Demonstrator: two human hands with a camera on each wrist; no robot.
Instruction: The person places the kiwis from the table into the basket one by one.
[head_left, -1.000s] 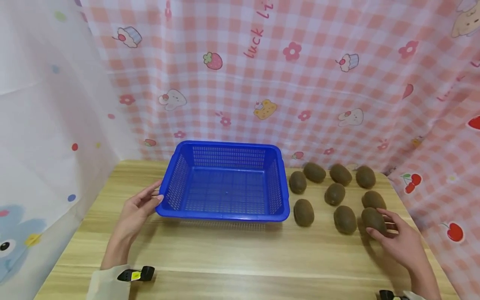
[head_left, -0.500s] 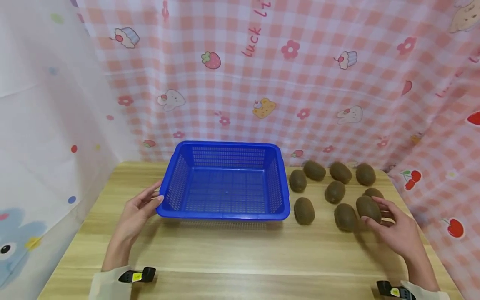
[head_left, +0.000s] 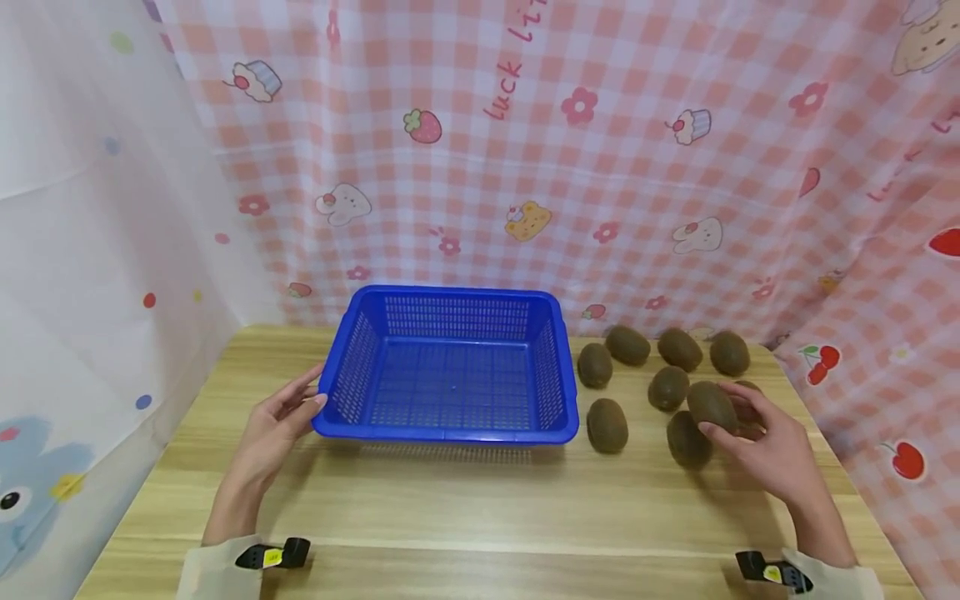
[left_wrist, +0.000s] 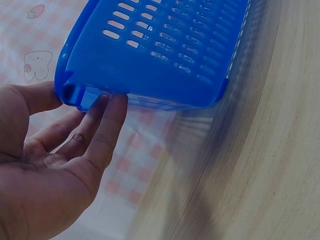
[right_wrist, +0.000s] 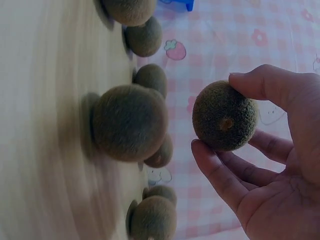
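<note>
Pink-checked cloth (head_left: 480, 175) backs a wooden table (head_left: 465, 508) bearing kiwis (head_left: 607, 426).

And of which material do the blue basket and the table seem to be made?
The basket looks like moulded plastic, smooth, slightly shiny: even blue colour, neat slots. The table looks like wood or wood-print laminate, with a soft sheen; streaky grain fits either.

Basket (head_left: 450, 436): uniform saturated blue. Kiwifruit (head_left: 607, 426) at right: dull brown. Tabletop (head_left: 465, 508): pale yellow-brown, wood-grain streaks. Far cloth (head_left: 465, 183): pink-and-white check, printed with pink flowers (head_left: 579, 106), strawberries (head_left: 423, 126), cupcakes (head_left: 257, 81), reddish-pink lettering (head_left: 502, 90). Right cloth (head_left: 900, 292): similar check, red cherries (head_left: 907, 460). Left cloth (head_left: 82, 250): white; red, blue, yellow dots (head_left: 149, 300). Near sleeves (head_left: 217, 575): off-white. Wrist straps (head_left: 249, 557): black, yellow labels (head_left: 272, 558).
</note>
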